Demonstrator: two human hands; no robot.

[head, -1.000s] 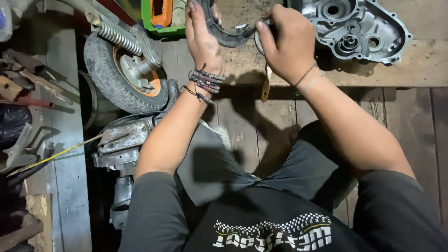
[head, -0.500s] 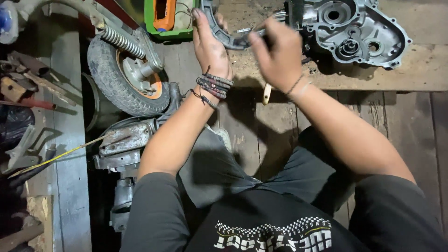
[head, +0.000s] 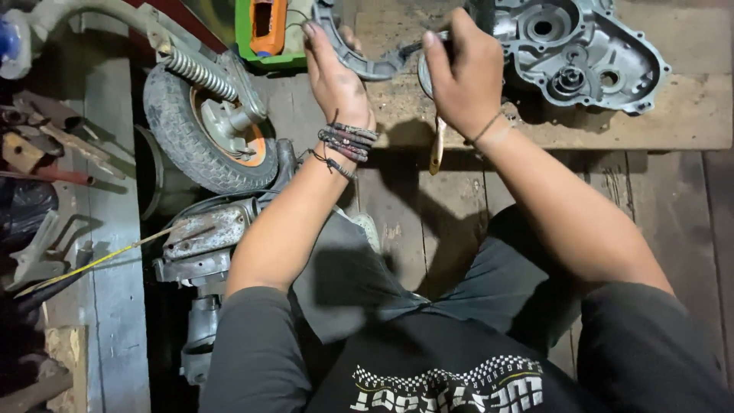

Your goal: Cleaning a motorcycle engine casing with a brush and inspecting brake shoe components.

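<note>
My left hand [head: 336,80] grips a curved grey metal part [head: 359,57], with dark bracelets on the wrist. My right hand [head: 462,76] is closed on a tool with a pale wooden handle [head: 437,145] that hangs down below the fist; its tip meets the curved part between my hands. Both hands are above a wooden board [head: 673,126]. A grey cast engine cover [head: 585,50] lies on the board just right of my right hand.
A small wheel with a spring shock [head: 206,126] stands at the left beside a rusty engine block [head: 202,241]. A green and orange case [head: 267,30] lies at the top. Loose tools [head: 46,145] lie at the far left. A wooden plank floor [head: 420,222] lies below.
The view shifted slightly. My left hand slid along the curved part, and my right hand moved a little left with the tool, staying on the part.
</note>
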